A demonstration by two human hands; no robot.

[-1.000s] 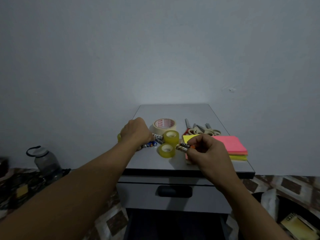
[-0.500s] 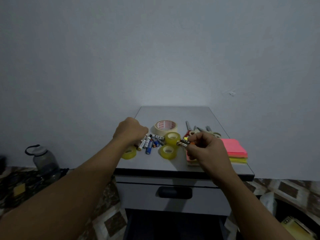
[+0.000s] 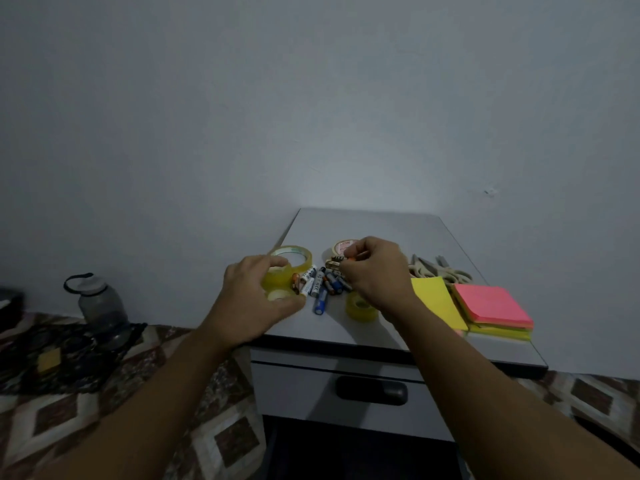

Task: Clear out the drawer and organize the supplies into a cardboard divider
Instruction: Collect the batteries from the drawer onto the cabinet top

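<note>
Right hand (image 3: 375,271) has carried its battery (image 3: 335,263) left and farther, over the loose batteries (image 3: 322,287) on the table (image 3: 381,223). Left hand (image 3: 256,299) has come nearer, onto a small yellow tape roll (image 3: 277,278). Right fingers (image 3: 358,250) pinch the battery narrowly by its orange end, just above the pile. Left fingers (image 3: 273,262) curl round the roll, thumb on its near side. Best to lay the battery alongside the heap so none rolls off. No cardboard divider shows.

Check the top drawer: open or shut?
Shut: the drawer front with its dark handle sits tucked under the cabinet top; no interior shows.
</note>
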